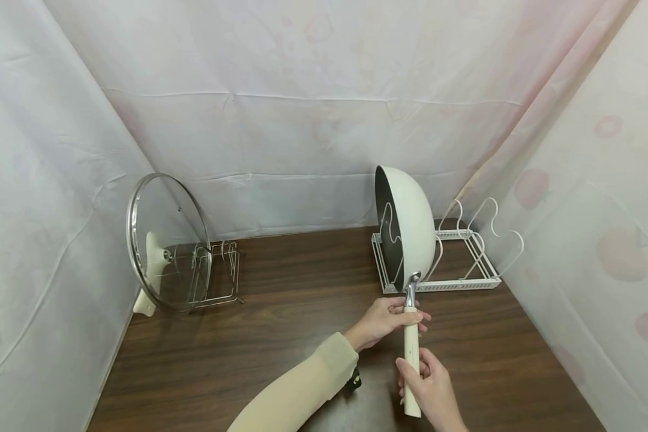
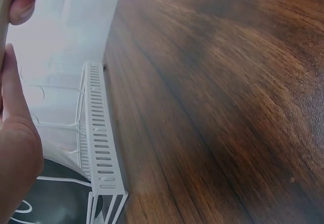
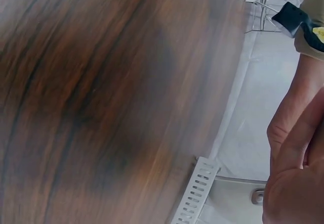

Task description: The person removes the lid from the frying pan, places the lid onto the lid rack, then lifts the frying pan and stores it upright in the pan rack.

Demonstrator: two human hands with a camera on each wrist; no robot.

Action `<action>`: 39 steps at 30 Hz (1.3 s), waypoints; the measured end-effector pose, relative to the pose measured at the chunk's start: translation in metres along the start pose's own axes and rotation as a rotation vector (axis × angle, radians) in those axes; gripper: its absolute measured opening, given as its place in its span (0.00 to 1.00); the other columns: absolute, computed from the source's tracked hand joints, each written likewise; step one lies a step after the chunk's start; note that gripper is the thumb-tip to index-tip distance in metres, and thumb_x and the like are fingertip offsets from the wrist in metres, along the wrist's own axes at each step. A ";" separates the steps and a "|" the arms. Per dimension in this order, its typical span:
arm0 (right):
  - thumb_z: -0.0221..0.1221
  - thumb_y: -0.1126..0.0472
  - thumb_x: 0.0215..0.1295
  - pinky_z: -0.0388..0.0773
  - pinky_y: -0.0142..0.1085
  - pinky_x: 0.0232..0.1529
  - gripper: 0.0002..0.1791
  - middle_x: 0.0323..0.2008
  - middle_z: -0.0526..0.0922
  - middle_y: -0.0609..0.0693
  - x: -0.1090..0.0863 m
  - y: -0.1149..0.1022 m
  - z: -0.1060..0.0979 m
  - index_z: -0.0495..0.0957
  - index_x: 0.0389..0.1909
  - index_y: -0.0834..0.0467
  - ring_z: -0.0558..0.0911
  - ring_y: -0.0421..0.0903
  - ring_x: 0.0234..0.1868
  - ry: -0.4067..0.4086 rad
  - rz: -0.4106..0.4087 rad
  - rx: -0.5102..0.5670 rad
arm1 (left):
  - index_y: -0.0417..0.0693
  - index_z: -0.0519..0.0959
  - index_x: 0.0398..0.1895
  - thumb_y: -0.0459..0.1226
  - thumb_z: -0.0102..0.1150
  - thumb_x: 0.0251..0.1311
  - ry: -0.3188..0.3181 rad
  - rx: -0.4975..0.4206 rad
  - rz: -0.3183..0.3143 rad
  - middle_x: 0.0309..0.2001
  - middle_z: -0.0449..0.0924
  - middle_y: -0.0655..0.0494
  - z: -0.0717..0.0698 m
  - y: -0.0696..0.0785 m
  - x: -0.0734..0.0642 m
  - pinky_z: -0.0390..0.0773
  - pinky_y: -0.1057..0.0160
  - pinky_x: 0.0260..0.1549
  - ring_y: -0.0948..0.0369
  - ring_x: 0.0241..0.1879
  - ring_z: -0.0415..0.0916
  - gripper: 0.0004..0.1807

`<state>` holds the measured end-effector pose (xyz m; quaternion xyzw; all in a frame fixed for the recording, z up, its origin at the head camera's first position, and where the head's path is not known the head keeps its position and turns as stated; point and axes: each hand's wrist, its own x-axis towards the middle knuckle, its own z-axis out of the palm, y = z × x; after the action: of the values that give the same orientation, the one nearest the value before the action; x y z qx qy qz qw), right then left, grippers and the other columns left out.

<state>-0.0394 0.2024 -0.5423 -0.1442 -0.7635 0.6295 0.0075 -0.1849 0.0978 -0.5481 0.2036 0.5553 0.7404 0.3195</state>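
A deep pan [image 1: 417, 219], white outside and dark inside, stands on its edge at the left end of a white wire rack [image 1: 453, 285]. Its cream handle [image 1: 412, 342] points toward me. Near the metal neck of the handle, my left hand [image 1: 380, 321] holds it, thumb across the top and fingers behind. Lower down, my right hand [image 1: 432, 384] grips the same handle, with its end sticking out below. The left wrist view catches part of my left hand [image 2: 17, 148] beside the rack's slotted rail [image 2: 101, 138].
On the left, a glass lid [image 1: 180, 252] with a metal rim and cream handle leans upright in a small wire stand [image 1: 232, 276]. Several white loop dividers [image 1: 491, 210] rise on the rack right of the pan. Pale curtains [image 1: 302, 120] enclose the brown wooden table [image 1: 281, 324].
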 end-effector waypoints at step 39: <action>0.73 0.51 0.61 0.72 0.28 0.30 0.26 0.35 0.84 0.50 0.028 0.014 -0.015 0.79 0.54 0.62 0.74 0.37 0.29 -0.035 0.011 -0.437 | 0.42 0.82 0.55 0.39 0.76 0.57 0.233 0.241 -0.108 0.40 0.92 0.55 -0.006 -0.012 -0.001 0.82 0.71 0.45 0.67 0.41 0.87 0.24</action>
<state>-0.0602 0.2255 -0.5578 -0.1358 -0.8810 0.4514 -0.0407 -0.1850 0.0954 -0.5614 0.1232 0.6834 0.6688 0.2654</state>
